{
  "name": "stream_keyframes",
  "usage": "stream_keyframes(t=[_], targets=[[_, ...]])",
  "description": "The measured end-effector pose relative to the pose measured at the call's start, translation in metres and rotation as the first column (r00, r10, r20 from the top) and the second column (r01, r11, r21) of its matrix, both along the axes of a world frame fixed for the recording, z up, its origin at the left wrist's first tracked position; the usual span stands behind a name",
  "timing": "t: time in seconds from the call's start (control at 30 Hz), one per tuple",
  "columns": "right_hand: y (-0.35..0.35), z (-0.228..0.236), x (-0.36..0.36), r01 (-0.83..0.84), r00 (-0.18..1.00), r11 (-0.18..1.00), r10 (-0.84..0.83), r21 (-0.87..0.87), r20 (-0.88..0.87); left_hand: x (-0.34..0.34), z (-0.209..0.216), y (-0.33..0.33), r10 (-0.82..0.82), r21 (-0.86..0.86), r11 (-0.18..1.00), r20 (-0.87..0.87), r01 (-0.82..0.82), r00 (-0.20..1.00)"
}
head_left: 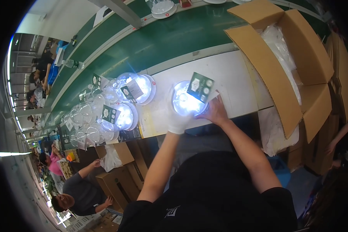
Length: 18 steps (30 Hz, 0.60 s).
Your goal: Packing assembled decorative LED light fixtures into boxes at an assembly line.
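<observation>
A clear round lamp glows bright white between my hands, over the white worktop. My left hand, in a white glove, is at its left side and partly lost in the glare. My bare right hand grips the lower right edge of the base. A green card tag hangs at the top of this lamp. Just left of it stand two more lit lamps, a farther one and a nearer one, both with green tags.
Several unlit clear lamps crowd the worktop's left end. Beyond runs a green conveyor belt. An open cardboard box lined with plastic stands at the right. At lower left, a person in a dark shirt handles a plastic bag by cartons.
</observation>
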State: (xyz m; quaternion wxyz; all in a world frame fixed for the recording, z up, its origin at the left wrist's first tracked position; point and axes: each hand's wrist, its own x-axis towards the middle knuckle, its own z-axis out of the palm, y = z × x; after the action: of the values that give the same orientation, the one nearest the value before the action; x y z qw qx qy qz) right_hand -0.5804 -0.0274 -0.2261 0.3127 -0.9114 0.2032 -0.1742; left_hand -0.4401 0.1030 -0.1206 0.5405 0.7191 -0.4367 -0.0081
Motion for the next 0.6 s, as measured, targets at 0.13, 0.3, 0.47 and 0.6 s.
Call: stream_keyframes(t=[0.13,0.3,0.47,0.6], targets=[[0.002,0.011,0.005,-0.012,1.000,0.997,0.014,0.077,-0.021,-0.044,-0.044,0.046,0.142,0.217,0.973,-0.281,-0.081,0.949],[0.002,0.015,0.003,0.044,0.999,0.999,-0.044,0.014,-0.001,-0.060,0.021,0.058,-0.142,0.274,0.962,0.481,0.006,0.865],[0.010,0.009,0.006,0.049,0.989,0.990,-0.067,0.130,0.135,-0.039,0.062,0.018,-0.491,0.633,0.770,0.504,0.083,0.711],[0.002,0.030,-0.001,-0.089,0.996,0.994,0.090,-0.067,0.013,-0.034,0.035,-0.038,-0.586,0.775,0.631,0.502,-0.031,0.636]])
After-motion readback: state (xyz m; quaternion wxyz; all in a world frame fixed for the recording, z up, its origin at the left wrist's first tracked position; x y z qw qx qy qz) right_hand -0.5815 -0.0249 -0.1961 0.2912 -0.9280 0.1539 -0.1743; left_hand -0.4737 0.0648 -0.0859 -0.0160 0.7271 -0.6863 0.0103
